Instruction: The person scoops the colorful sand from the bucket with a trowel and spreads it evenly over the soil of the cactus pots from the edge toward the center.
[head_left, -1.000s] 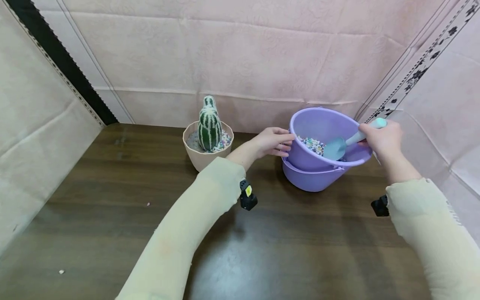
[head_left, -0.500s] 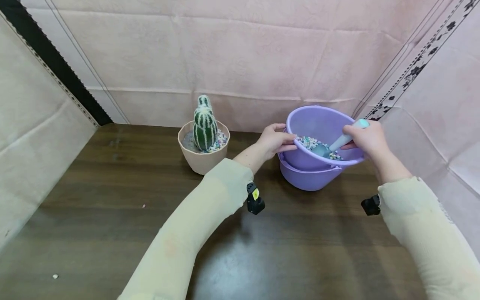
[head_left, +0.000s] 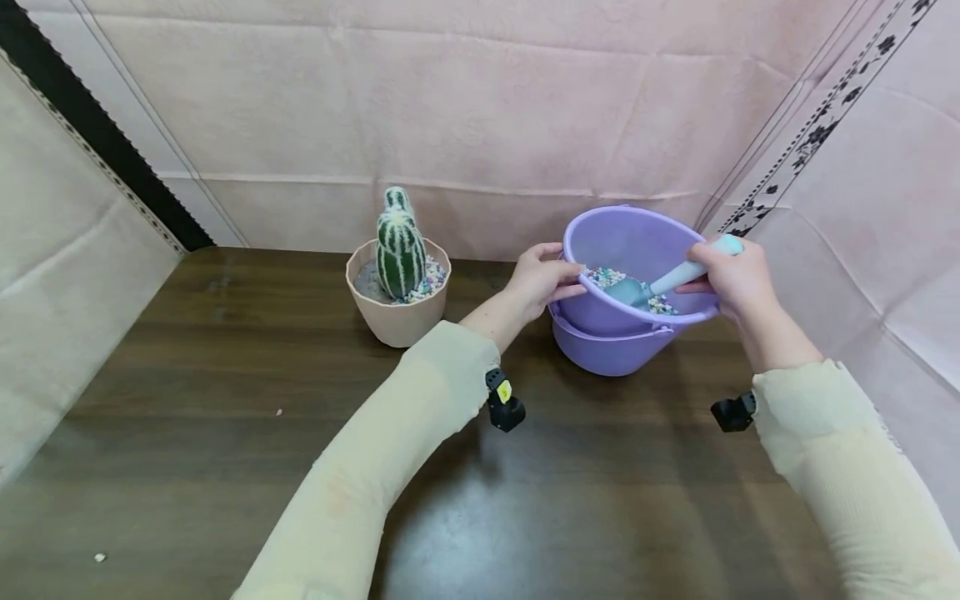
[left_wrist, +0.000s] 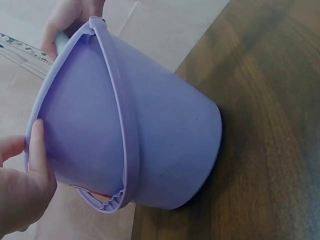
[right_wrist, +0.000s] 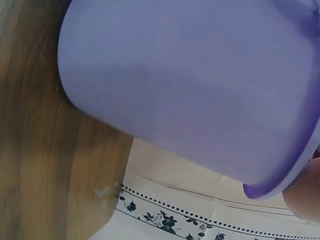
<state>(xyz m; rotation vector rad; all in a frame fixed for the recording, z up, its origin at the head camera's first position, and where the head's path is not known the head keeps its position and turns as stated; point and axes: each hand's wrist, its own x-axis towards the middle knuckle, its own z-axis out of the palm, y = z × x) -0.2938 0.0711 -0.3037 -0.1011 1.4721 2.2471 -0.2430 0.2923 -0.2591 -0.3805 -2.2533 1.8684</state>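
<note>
The right hand (head_left: pixel 731 279) curls around the handle of a pale blue scoop (head_left: pixel 660 283), whose blade is dug into the coloured pebbles (head_left: pixel 611 277) inside the purple bucket (head_left: pixel 622 321). The left hand (head_left: pixel 542 279) grips the bucket's near-left rim, thumb over the edge and fingers against the outer wall, holding it tilted toward the person. From the left wrist, the fingers (left_wrist: pixel 37 150) press on the smooth plastic wall, and the bucket's ribbed handle band hangs down its side. The bucket stands at the back right of the dark wood-grain table (head_left: pixel 225 400), near the pink fabric wall. To its left, well apart, a beige pot (head_left: pixel 397 321) holds a striped green cactus (head_left: pixel 397 246) ringed with the same pebbles. Compared with half a second ago, the scoop's blade sits further left in the pebbles and the handle lies flatter.
</note>
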